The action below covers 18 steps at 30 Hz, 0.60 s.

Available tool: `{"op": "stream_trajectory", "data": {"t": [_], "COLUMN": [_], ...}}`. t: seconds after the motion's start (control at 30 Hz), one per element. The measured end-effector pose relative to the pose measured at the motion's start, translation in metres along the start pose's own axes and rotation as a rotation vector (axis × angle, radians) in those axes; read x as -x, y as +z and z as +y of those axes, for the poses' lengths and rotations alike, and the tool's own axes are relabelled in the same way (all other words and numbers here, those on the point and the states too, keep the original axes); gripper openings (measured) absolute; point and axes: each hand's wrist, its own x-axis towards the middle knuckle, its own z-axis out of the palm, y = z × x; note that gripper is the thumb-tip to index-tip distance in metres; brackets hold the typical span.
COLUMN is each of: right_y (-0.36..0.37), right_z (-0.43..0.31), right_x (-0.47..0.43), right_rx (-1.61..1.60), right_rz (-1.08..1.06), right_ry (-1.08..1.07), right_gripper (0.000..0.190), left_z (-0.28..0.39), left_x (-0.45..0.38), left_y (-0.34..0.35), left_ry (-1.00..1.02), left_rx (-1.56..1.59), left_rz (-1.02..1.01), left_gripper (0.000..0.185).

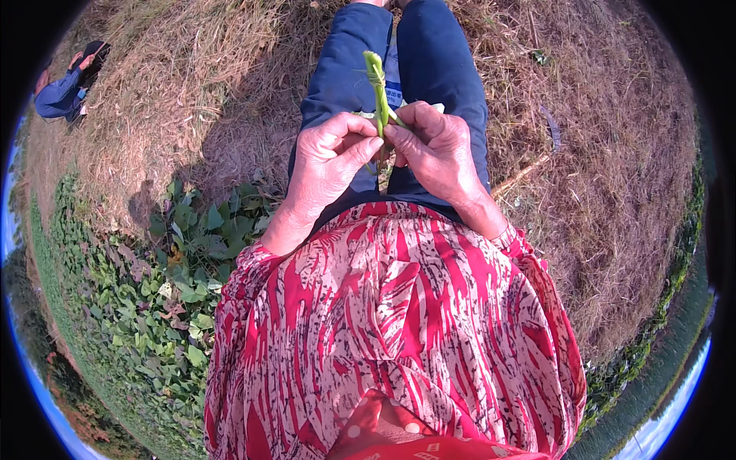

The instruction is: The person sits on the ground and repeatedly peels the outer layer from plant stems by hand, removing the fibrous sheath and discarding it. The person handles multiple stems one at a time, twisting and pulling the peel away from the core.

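A short bundle of green plant stems (379,92) stands up between my hands, above my lap. Near its top end a thin fibre strand (376,80) is wound round it. My left hand (336,152) pinches the lower part of the stems between thumb and forefinger. From the other side, my right hand (440,146) grips a stem that branches off the bundle, thumb and fingers pressed together. The two thumbs nearly meet. Parts of a few leaves show behind my fingers, and the stems' lower ends are mostly hidden.
My outstretched legs (445,63) lie on dry grass, with a printed plastic sack or wrapper (393,92) between them. A sickle (553,129) with a wooden handle (522,174) lies to the right. Leafy vines (155,299) grow at left. Another person (63,95) sits far left.
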Motion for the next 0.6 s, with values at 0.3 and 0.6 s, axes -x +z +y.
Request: {"op": "stream_trajectory", "data": {"t": [0.3, 0.6], "right_y": [-0.004, -0.015], "right_z": [0.010, -0.002], "right_x": [-0.003, -0.005], "right_rx": [-0.030, -0.176], "right_rz": [-0.134, -0.291], "right_ry": [0.035, 0.199], "right_gripper": [0.027, 0.016], "left_z": [-0.007, 0.002], "left_x": [-0.002, -0.004], "left_y": [-0.005, -0.004], "left_ry": [0.164, -0.035], "left_rx": [-0.373, -0.095], "left_rz": [0.045, -0.089], "left_gripper": [0.017, 0.019]}}
